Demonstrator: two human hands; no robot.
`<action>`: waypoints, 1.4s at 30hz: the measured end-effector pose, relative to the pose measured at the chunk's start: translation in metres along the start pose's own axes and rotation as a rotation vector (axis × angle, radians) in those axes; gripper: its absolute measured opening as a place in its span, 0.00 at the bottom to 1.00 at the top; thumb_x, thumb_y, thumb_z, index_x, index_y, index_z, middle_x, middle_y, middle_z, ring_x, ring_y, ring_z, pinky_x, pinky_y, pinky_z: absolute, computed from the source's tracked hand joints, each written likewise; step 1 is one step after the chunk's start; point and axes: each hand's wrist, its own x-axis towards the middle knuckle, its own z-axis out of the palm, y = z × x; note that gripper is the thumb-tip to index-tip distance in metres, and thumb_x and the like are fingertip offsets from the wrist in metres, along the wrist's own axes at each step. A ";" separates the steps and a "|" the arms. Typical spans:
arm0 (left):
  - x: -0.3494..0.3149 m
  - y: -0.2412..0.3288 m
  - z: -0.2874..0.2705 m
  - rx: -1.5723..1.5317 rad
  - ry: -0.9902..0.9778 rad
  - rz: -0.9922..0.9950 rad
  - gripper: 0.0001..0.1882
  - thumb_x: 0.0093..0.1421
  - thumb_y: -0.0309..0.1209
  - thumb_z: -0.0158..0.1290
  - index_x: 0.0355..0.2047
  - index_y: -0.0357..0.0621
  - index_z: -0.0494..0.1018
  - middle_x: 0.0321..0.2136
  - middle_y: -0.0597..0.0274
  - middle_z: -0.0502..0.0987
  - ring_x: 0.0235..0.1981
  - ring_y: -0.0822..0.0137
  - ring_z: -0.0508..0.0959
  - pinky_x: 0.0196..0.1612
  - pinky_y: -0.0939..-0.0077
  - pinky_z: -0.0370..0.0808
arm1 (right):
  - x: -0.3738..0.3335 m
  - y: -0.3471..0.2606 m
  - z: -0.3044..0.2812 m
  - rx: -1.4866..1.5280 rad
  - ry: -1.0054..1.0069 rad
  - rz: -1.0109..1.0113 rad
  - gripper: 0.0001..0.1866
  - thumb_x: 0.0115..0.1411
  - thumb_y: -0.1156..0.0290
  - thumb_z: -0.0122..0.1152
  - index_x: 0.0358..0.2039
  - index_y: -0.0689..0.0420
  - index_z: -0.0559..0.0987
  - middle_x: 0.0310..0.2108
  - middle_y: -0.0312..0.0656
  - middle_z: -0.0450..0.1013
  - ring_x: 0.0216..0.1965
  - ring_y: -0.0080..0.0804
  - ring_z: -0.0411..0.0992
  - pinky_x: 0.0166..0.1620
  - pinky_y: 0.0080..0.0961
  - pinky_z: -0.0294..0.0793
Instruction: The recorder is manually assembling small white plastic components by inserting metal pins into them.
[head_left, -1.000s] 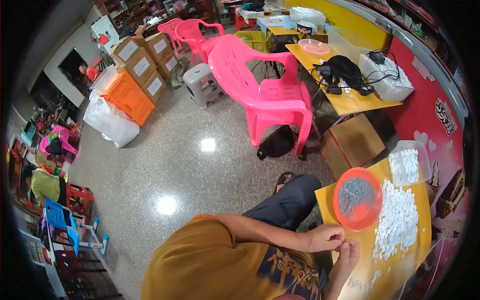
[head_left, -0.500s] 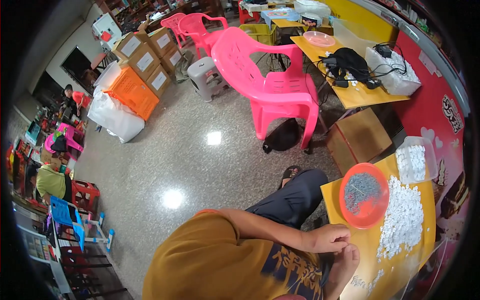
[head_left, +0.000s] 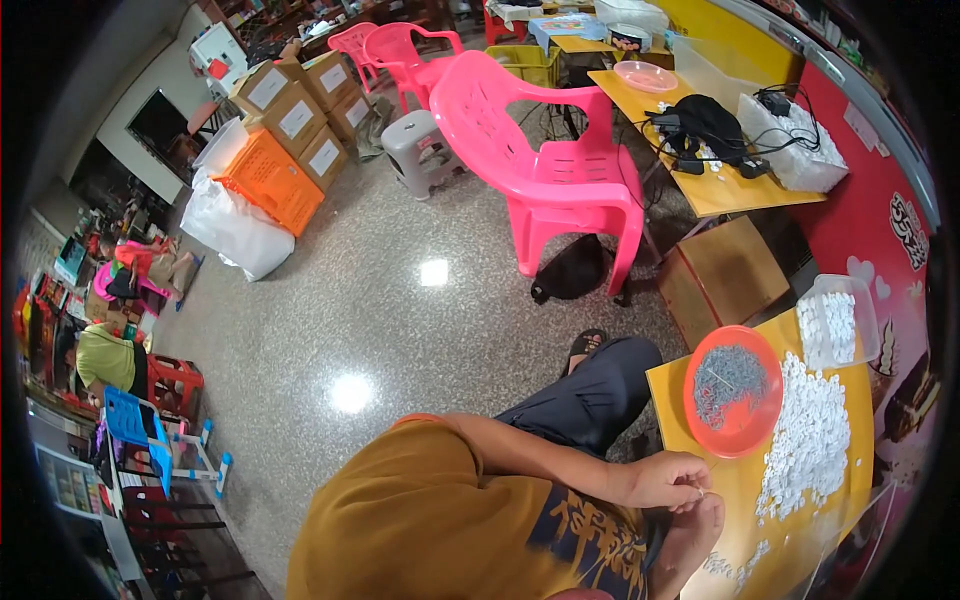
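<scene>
My left hand and my right hand meet fingertip to fingertip at the near edge of a yellow table. Both are closed in a pinch. A small white piece shows at the left fingertips; what the right fingers grip is mostly hidden. Just beyond my hands stands an orange-red bowl with many thin grey metal pins, perhaps nails. To its right lies a wide heap of small white plastic pieces. A smaller scatter of grey-white bits lies nearer me.
A clear plastic box with white pieces stands at the table's far corner. Beyond are a cardboard box, a pink armchair and a second yellow table. Stacked cartons stand far left. Other people sit at the left.
My hands stay together, with slight finger movement, and a white piece now shows between the fingertips. The view has shifted slightly. A person at the far left has changed position.
</scene>
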 end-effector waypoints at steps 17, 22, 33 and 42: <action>0.002 0.070 0.015 -0.146 0.038 -0.293 0.06 0.56 0.22 0.45 0.35 0.37 0.66 0.25 0.61 0.72 0.21 0.78 0.70 0.24 0.88 0.67 | -0.012 -0.028 -0.003 0.089 0.120 -0.075 0.05 0.53 0.76 0.52 0.29 0.64 0.71 0.25 0.41 0.70 0.26 0.25 0.68 0.33 0.21 0.67; 0.008 0.063 0.026 -0.168 -0.040 -0.241 0.07 0.57 0.22 0.43 0.36 0.34 0.64 0.25 0.57 0.71 0.19 0.76 0.70 0.22 0.87 0.68 | -0.022 -0.038 -0.006 0.229 0.058 -0.086 0.05 0.52 0.79 0.54 0.30 0.64 0.71 0.28 0.42 0.72 0.28 0.22 0.70 0.34 0.17 0.71; 0.015 0.050 0.035 -0.077 -0.065 -0.139 0.06 0.56 0.20 0.44 0.35 0.33 0.65 0.25 0.57 0.70 0.17 0.76 0.69 0.21 0.88 0.67 | -0.026 -0.035 -0.022 0.244 0.080 -0.118 0.05 0.52 0.79 0.55 0.31 0.64 0.71 0.28 0.41 0.72 0.29 0.21 0.70 0.36 0.17 0.71; 0.017 0.044 0.033 -0.060 -0.072 -0.110 0.07 0.54 0.17 0.43 0.35 0.33 0.65 0.26 0.59 0.69 0.18 0.78 0.69 0.21 0.89 0.67 | -0.023 -0.031 -0.024 0.114 0.056 -0.207 0.05 0.53 0.82 0.52 0.32 0.65 0.71 0.30 0.40 0.71 0.32 0.20 0.69 0.38 0.17 0.69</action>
